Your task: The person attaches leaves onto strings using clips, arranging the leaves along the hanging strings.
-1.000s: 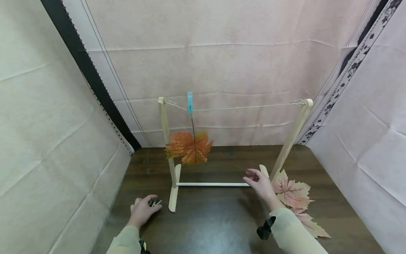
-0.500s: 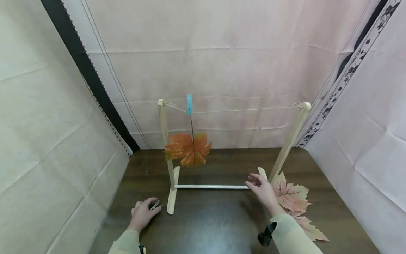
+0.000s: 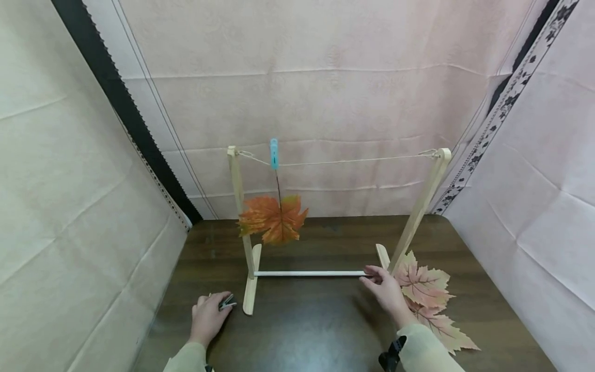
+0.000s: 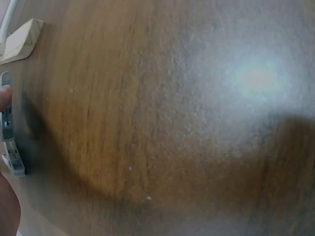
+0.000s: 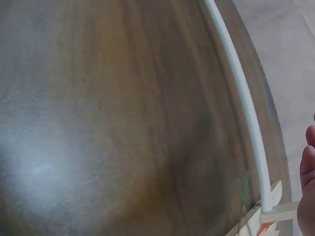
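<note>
In the head view my left hand [image 3: 207, 319] is low over the table, left of the wooden stand, pinching a grey clothespin [image 3: 226, 302]. The same clothespin [image 4: 7, 115] shows at the left edge of the left wrist view, a fingertip on it. My right hand [image 3: 389, 295] hovers by the stand's right post [image 3: 420, 212], fingers loosely bent, nothing visible between them. Beside that hand lie pink-and-cream maple leaves [image 3: 424, 281], partly overlapping. An orange maple leaf [image 3: 279, 219] hangs by its stem from a blue clothespin [image 3: 274, 154] on the string [image 3: 344, 161].
The stand has a left post [image 3: 238, 191], flat wooden feet [image 3: 250, 295] and a white rod [image 3: 309, 274] between the posts. Pale cloth [image 3: 302, 103] encloses the brown table [image 3: 297, 325] at the back and both sides.
My right hand has come slightly lower and nearer, beside the rod's right end. The grey clothespin has turned a little in my left fingers. The head view has shifted slightly.
</note>
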Available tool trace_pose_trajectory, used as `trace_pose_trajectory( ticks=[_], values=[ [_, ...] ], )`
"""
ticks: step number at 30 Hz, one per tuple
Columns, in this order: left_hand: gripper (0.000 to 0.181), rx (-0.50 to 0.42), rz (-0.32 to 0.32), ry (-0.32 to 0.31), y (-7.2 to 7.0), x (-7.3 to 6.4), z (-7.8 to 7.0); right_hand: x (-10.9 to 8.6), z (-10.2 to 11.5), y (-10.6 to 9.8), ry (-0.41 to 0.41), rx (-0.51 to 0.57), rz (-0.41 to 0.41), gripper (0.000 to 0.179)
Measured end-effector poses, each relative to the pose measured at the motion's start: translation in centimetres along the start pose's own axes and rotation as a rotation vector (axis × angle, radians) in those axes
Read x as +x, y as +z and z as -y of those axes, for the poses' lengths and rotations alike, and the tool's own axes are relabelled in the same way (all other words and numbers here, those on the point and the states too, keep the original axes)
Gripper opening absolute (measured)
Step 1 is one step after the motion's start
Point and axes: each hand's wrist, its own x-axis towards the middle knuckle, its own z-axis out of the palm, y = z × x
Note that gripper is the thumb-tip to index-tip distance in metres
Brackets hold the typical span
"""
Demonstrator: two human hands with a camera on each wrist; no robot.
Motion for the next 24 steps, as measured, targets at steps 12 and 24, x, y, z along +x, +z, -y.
trace_pose_trajectory(
  ticks=[12,24],
  values=[
    [0.038,-0.072,-0.101,0.054,-1.0,1.0,-1.4,-0.7,-1.8,-0.1,-0.014,-0.042,-0.019,0.035],
    [0.042,-0.198,-0.023,-0.086,-1.2,1.6,-2.0,-1.7,-3.4,-0.8,0.023,-0.16,-0.027,0.036]
  ],
)
